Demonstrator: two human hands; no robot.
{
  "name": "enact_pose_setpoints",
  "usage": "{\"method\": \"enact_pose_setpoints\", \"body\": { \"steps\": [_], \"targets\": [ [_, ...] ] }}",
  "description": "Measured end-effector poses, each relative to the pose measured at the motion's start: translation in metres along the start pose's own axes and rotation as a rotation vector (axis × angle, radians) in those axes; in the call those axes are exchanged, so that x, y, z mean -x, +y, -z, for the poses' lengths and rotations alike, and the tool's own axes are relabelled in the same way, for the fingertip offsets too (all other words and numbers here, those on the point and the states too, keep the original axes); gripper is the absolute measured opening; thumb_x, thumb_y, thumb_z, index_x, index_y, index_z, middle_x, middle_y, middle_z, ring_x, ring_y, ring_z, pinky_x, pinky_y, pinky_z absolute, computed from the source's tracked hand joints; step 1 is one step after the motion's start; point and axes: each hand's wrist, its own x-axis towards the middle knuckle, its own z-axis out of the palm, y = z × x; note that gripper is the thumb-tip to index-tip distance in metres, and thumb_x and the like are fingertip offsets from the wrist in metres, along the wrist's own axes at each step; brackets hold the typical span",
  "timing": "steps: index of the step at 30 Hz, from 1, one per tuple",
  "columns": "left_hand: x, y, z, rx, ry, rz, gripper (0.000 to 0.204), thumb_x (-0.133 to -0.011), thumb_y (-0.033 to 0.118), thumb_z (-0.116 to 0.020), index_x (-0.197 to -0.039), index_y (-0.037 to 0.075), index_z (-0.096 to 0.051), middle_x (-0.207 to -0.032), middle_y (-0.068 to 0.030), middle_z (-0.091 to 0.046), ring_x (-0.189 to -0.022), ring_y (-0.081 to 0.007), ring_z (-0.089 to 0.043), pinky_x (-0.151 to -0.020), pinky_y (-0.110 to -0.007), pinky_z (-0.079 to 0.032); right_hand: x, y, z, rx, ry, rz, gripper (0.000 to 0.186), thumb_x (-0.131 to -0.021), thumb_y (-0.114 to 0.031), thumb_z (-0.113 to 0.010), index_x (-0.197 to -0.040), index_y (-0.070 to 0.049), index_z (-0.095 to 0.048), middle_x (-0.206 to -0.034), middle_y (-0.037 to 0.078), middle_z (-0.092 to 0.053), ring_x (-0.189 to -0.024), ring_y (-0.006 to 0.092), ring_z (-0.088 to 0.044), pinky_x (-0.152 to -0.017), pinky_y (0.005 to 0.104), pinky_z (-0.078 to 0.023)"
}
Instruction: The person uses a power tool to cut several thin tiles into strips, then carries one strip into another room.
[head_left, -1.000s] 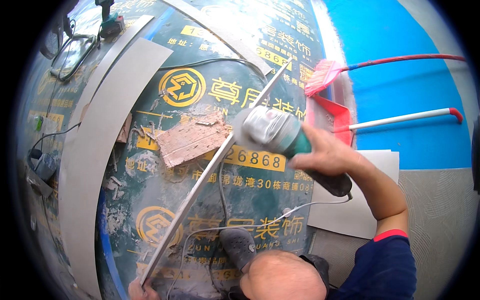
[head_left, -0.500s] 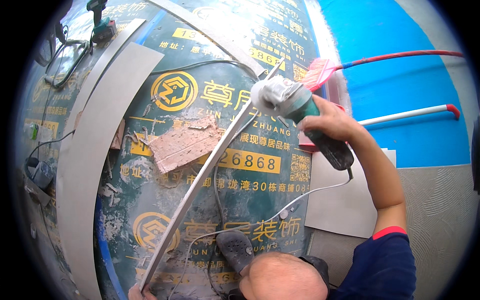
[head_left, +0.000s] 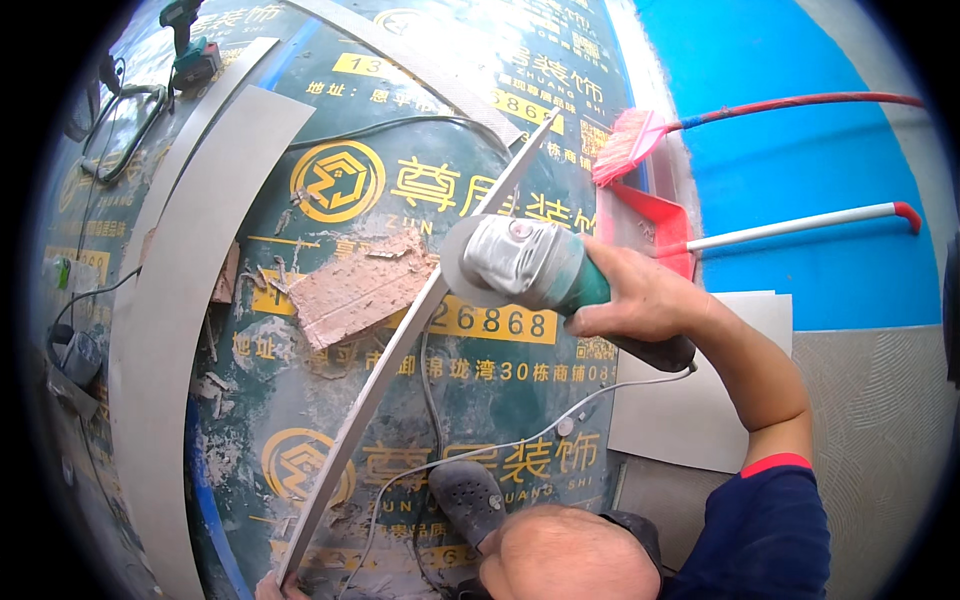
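Observation:
My right hand (head_left: 640,300) is wrapped round an angle grinder (head_left: 530,262) with a silver head and green body. Its disc is beside a long, narrow pale strip (head_left: 380,385), which runs diagonally across the printed green floor covering (head_left: 530,390); whether they touch, I cannot tell. My left hand (head_left: 280,587), at the bottom edge, grips the strip's near end and is partly cut off by the frame. A broken pinkish slab (head_left: 355,295) with small fragments lies left of the strip. The grinder's grey cord (head_left: 570,410) curves across the floor below my right hand.
Long grey panels (head_left: 180,330) lie on the left, near a cordless tool (head_left: 193,62) and cables. On the right are a pink broom (head_left: 628,140), a red dustpan (head_left: 668,225), blue floor (head_left: 820,280) and pale boards (head_left: 680,400). My shod foot (head_left: 463,492) rests low centre.
The grinder in my right hand moved up along the strip, then back down and leftward toward me. My left hand stayed at the strip's near end.

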Motion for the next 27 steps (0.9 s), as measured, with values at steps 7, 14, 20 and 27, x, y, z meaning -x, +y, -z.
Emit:
{"method": "enact_pose_setpoints", "body": {
  "steps": [7,14,20,27],
  "targets": [
    [-0.006,0.003,0.007,0.016,-0.024,-0.031,0.012,-0.085,0.012,-0.061,-0.088,0.008,-0.071,-0.081,-0.0136,-0.068,-0.072,-0.0356,-0.064,-0.065,-0.045,-0.051,-0.004,0.006,0.016,-0.048,0.04,-0.086,0.076,-0.072,-0.032,-0.074,-0.134,0.002,-0.047,-0.113,0.024,-0.063,-0.106,0.0319,-0.062,-0.094,0.0382,-0.048],
    [-0.006,0.007,0.009,-0.033,-0.023,-0.049,0.015,-0.083,0.01,-0.059,-0.09,0.006,-0.071,-0.082,-0.0145,-0.067,-0.072,-0.0361,-0.064,-0.065,-0.045,-0.051,-0.018,0.016,0.043,-0.272,0.16,-0.224,0.064,-0.073,-0.023,-0.073,-0.129,0.001,-0.052,-0.109,0.013,-0.063,-0.099,0.0192,-0.06,-0.09,0.0327,-0.048],
    [-0.006,0.009,0.008,-0.023,-0.07,-0.005,0.017,-0.083,0.01,-0.058,-0.093,0.005,-0.071,-0.084,-0.0153,-0.068,-0.074,-0.0367,-0.064,-0.068,-0.046,-0.052,-0.014,0.034,0.023,-0.117,0.132,-0.106,0.069,-0.073,-0.027,-0.073,-0.131,0.001,-0.05,-0.111,0.02,-0.063,-0.101,0.0285,-0.062,-0.092,0.0363,-0.048],
    [0.014,-0.015,-0.003,-0.061,0.005,-0.034,0.015,-0.089,0.015,-0.061,-0.093,0.005,-0.072,-0.086,-0.0159,-0.069,-0.077,-0.0377,-0.065,-0.071,-0.045,-0.053,-0.002,-0.016,0.002,0.087,-0.111,-0.131,0.067,-0.071,-0.031,-0.071,-0.124,0.003,-0.049,-0.11,0.03,-0.062,-0.106,0.0436,-0.06,-0.091,0.044,-0.047]
  ]
}}
